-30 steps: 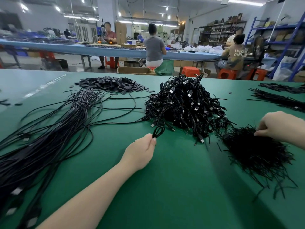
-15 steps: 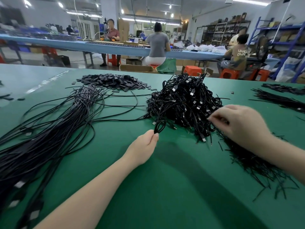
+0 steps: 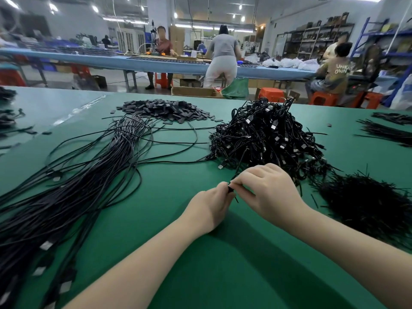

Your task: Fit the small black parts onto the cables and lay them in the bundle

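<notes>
Head view: I see both hands meeting at table centre, just at 6 o'clock of the tangled cable pile [image 3: 265,139].
Cable: the cable [image 3: 239,165] I hold runs from the pinch up toward 1 o'clock into that pile.
Left hand: my left hand [image 3: 211,204] is curled, fingertips pinching the cable end.
Right hand: my right hand [image 3: 267,190] is curled, pinching a small black part [image 3: 230,190] at 3 o'clock of the left fingertips, touching them.
Bundle: the finished bundle [image 3: 66,186] lies at 9 o'clock, so I judge the left hand nearer for laying.
Fit: I cannot tell whether the part is seated.
</notes>
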Available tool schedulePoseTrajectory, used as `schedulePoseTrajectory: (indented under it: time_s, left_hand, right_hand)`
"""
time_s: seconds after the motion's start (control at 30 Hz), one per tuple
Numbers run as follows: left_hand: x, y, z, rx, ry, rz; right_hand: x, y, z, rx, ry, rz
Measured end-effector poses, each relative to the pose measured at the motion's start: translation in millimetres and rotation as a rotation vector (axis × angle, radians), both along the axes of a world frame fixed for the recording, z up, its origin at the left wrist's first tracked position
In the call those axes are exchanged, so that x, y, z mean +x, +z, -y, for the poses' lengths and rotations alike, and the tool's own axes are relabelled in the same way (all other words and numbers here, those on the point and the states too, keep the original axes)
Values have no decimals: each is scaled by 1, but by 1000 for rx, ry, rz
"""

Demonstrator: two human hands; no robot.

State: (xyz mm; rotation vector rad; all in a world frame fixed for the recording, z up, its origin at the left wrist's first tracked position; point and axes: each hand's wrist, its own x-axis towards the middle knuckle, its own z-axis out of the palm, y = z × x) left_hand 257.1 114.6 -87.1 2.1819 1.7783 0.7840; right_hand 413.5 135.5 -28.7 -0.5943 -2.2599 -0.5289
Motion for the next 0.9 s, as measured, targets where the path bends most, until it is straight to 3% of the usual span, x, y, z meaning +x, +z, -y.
schedulePoseTrajectory:
  time_s: [0.13, 0.27, 0.33, 0.43, 0.53, 0.63, 0.73, 0.83, 0.9]
  left_hand:
    - [5, 0, -1, 62, 30, -215]
    - [15, 9, 7, 241, 73, -538]
    - [15, 6, 8, 404, 20, -599]
    - [13, 5, 11, 586, -119, -541]
    - [12, 10, 16, 522, -142, -291]
    - [9, 7, 15, 253, -71, 206]
    - [8, 5, 8, 186, 35, 501]
    - [8, 6, 3, 144, 104, 647]
    - [6, 5, 1, 96, 134, 733]
  right_hand:
    - [3, 3, 1, 60, -16, 101]
    - [-5, 28, -2, 156, -121, 487]
    - [-9, 49, -14, -173, -182, 704]
    - [0, 74, -46, -1116, -178, 768]
    - [13, 58, -58, -1714, 41, 385]
    - [5, 16, -44, -1976, 262, -266]
    - [-18, -15, -28, -1798, 225, -784]
    - [-38, -27, -19, -1526, 101, -916]
    - [-46, -32, -16, -1449, 70, -946]
